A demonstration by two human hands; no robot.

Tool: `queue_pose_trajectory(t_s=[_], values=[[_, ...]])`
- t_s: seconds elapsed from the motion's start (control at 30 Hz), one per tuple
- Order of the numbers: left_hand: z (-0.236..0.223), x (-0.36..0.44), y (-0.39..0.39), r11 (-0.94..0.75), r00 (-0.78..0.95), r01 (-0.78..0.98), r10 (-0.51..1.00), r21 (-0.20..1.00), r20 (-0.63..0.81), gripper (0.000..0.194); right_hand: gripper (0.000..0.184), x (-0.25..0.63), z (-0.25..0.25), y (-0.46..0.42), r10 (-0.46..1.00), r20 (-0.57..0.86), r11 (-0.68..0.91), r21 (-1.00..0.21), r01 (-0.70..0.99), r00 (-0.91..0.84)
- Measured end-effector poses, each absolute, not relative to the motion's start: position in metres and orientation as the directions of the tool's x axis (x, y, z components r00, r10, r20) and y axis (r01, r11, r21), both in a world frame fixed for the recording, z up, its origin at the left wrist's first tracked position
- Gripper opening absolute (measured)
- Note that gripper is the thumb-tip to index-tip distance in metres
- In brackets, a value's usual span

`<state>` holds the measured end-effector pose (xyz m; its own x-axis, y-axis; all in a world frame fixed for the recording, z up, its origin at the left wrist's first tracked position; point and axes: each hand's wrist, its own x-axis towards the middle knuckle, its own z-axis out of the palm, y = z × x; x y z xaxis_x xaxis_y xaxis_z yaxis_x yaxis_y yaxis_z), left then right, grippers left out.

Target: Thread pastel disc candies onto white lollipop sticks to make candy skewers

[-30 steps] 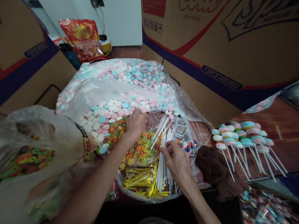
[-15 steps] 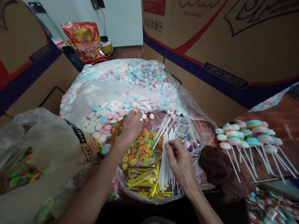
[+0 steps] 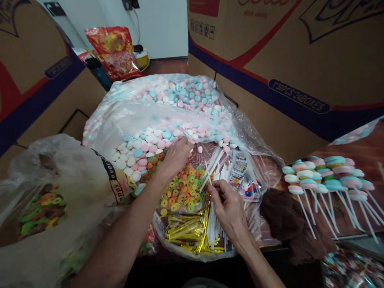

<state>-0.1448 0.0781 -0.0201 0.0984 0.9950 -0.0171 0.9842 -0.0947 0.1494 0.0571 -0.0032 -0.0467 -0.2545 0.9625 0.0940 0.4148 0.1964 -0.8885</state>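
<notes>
My right hand (image 3: 227, 204) pinches a thin white stick (image 3: 207, 171), which slants up to the left from the fingertips. Beneath it lies a bundle of white sticks (image 3: 212, 231). My left hand (image 3: 178, 155) is bent over the edge between gummy rings (image 3: 184, 188) and pink, white and blue marshmallow discs (image 3: 139, 152). Its fingers are drawn together, and whatever is between them is hidden. Gold twist ties (image 3: 186, 231) sit in front of the rings, all on a plastic-covered tray (image 3: 200, 258).
Finished marshmallow sticks (image 3: 336, 180) lie at right, beside a brown cloth (image 3: 292, 221). Wrapped sweets (image 3: 360, 278) fill a box at lower right. A clear bag of gummies (image 3: 77, 188) stands at left. Large cartons (image 3: 267, 48) wall the back, near a red snack bag (image 3: 113, 50).
My right hand has lifted one white stick out of the bundle. My left hand has shifted slightly toward the pink marshmallows; an orange ring seen at its fingertips is out of sight.
</notes>
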Motion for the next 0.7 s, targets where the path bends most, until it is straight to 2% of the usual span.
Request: queue_pose_trajectory(t_s=[0.1,0.2,0.33,0.43,0.5,0.57,0.7], values=[[-0.021,-0.146,0.079,-0.082,0.074,0.973,0.996,0.215,0.045,0.032,0.02,0.057,-0.046,-0.003,0.963,0.097,0.198,-0.887,0.417,-0.25],[-0.023,-0.144,0.077,-0.079,0.024,0.924,0.988,0.374,0.15,0.024,0.021,0.059,-0.047,-0.002,0.967,0.104,0.196,-0.889,0.414,-0.234],[-0.024,-0.142,0.07,-0.085,0.027,0.804,0.994,0.588,0.107,0.014,0.021,0.061,-0.05,0.0,0.972,0.121,0.194,-0.894,0.403,-0.2],[-0.027,-0.143,0.067,0.006,-0.105,0.744,0.989,0.668,0.108,0.011,0.021,0.061,-0.051,-0.001,0.972,0.112,0.189,-0.896,0.401,-0.206],[-0.028,-0.145,0.067,0.039,-0.179,0.732,0.974,0.68,0.137,0.012,0.021,0.06,-0.052,-0.001,0.971,0.1,0.179,-0.904,0.388,-0.216],[-0.028,-0.145,0.068,0.019,-0.149,0.776,0.977,0.631,0.154,0.013,0.02,0.06,-0.053,-0.001,0.972,0.097,0.176,-0.905,0.388,-0.215],[-0.026,-0.135,0.07,-0.026,-0.021,0.923,0.993,0.383,0.119,0.025,0.021,0.059,-0.055,-0.001,0.97,0.107,0.19,-0.891,0.412,-0.216]])
